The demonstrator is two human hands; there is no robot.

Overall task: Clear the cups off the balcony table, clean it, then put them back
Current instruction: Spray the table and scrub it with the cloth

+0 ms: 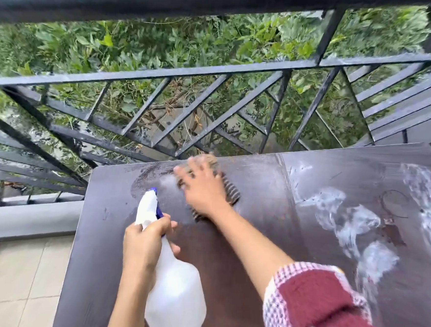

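The dark brown balcony table [267, 243] fills the lower right of the view, its far edge set just beside the black metal railing [164, 73]. Near that far edge, toward the far left corner, a dark ribbed cloth [231, 195] is pressed onto the tabletop by the right hand [205, 188], which is laid flat on it with the fingers spread and apart. The hand is blurred, so finer detail cannot be made out. The neck of a white spray bottle [175, 288] is gripped by the left hand [142, 245] over the left part of the table, with the fingers curled round it at the blue trigger and the nozzle pointed toward the far left corner. White foamy streaks [353, 224] are spread across the right half of the tabletop, toward its right edge. A dark red sleeve [321, 306] with checked trim is worn on the right arm. Pale floor tiles [17, 277] are seen beyond the table's left edge, and green foliage [167, 37] behind the railing.
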